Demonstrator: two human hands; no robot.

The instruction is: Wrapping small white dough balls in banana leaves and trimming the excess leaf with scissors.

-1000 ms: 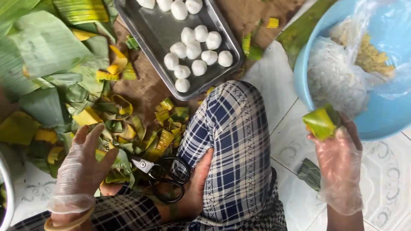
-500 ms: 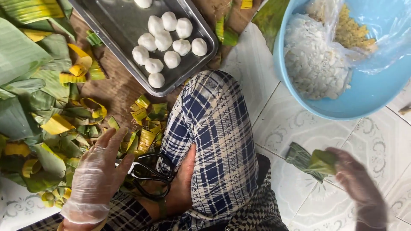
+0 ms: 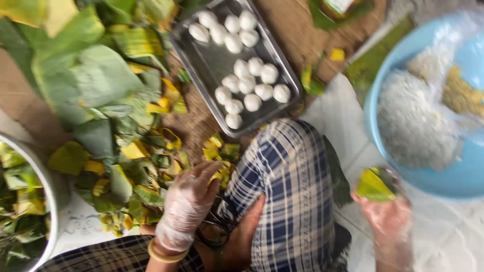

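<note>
Head view: gloved left hand (image 3: 187,204), fingers spread, over scissors (image 3: 217,229) below tray (image 3: 201,55).
Right hand (image 3: 385,216): pinching folded leaf cone (image 3: 374,185); best kept upright.

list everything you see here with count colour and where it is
folded green-yellow leaf cone: one, held in the right hand, beside the bowl
black-handled scissors: one pair, under the left hand, by the knee
white dough balls: about fifteen, on the tray
grey metal tray: one, top centre
blue plastic bowl: one, right, holding white rice and yellow filling
green and yellow leaf scraps: many, piled on the left
pale round basin: one, left edge, with leaves inside
blue plaid cloth: over the knee, centre
left hand: clear glove, yellow bangle
right hand: clear glove
</note>
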